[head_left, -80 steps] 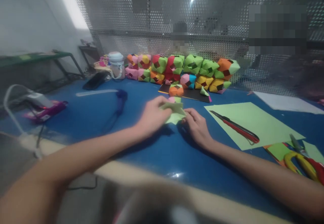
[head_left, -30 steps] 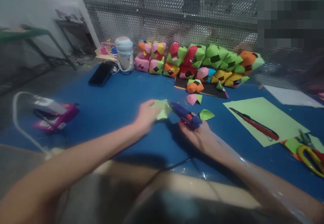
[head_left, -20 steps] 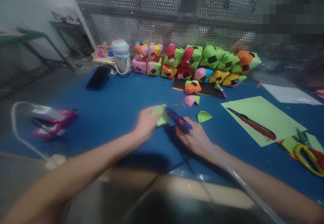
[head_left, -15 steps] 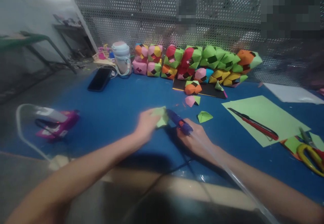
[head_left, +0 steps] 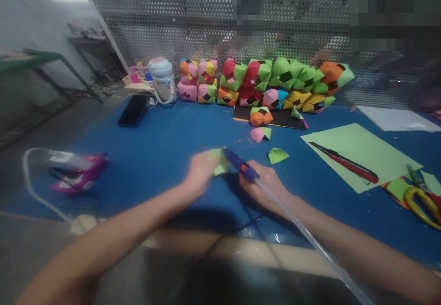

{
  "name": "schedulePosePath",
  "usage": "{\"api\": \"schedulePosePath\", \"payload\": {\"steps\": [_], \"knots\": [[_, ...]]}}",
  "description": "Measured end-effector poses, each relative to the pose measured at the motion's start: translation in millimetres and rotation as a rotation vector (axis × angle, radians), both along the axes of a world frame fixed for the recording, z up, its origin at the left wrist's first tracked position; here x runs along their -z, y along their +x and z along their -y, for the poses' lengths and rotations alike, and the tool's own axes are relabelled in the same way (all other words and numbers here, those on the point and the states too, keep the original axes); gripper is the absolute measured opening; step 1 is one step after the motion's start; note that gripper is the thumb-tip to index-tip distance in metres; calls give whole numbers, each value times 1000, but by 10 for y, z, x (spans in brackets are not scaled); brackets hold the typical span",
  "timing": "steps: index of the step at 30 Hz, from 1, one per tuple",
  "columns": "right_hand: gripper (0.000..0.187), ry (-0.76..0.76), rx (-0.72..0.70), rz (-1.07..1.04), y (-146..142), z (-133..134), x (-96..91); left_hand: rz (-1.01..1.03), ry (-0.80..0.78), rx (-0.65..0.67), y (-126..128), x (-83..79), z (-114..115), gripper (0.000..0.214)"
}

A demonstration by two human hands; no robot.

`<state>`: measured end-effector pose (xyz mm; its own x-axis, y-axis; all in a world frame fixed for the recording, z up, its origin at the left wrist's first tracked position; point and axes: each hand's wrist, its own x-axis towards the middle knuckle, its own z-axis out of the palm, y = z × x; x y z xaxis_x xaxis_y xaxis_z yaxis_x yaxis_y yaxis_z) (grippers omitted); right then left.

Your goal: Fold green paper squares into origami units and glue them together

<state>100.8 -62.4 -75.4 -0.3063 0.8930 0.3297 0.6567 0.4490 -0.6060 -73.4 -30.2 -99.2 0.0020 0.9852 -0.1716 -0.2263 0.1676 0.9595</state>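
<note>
Head view: left hand (head_left: 200,172) pinches the folded paper (head_left: 218,165), fingertips partly hidden. Right hand (head_left: 267,184) is wrapped round the glue gun (head_left: 241,164); can't tell whether the trigger is squeezed. Folded paper sits between the hands, at or just over the table (head_left: 165,135), can't tell which. Nozzle (head_left: 225,151) is at its upper right edge, touching or just off, too blurred to say. Clear glue stick (head_left: 303,227) runs back from the gun toward lower right.

Doing it well, my judgement: grip the paper by the far side, fingertips clear of the hot tip; steady hand, light squeeze, thin bead, no crushed folds, stick kept off the arm.

Counts: glue gun 1, glue stick 1, folded paper in hand 1. Paper balls (head_left: 228,68) look like 14, 7 over 7. In front: orange piece (head_left: 257,120) 1, pink piece (head_left: 257,134) 1, loose green piece (head_left: 278,155) 1. Black sheet (head_left: 282,120) 1, green sheet (head_left: 365,144) 1, cutter (head_left: 344,161) 1, scissors (head_left: 409,199) 1, flask (head_left: 161,73) 1, phone (head_left: 133,110) 1
</note>
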Motion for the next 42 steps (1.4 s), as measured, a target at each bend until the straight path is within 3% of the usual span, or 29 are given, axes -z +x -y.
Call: {"api": "schedulePosePath", "payload": {"steps": [4,13,42], "knots": [[9,4,24,22,8,17,-21,-1,-8,-14,-14,12,0,23],[8,78,-19,37,37,-3,39,-28,-9,-63,-29,11,-18,18],[10,109,-65,85,47,-26,33,-154,10,-27,-27,-14,-2,10]]}}
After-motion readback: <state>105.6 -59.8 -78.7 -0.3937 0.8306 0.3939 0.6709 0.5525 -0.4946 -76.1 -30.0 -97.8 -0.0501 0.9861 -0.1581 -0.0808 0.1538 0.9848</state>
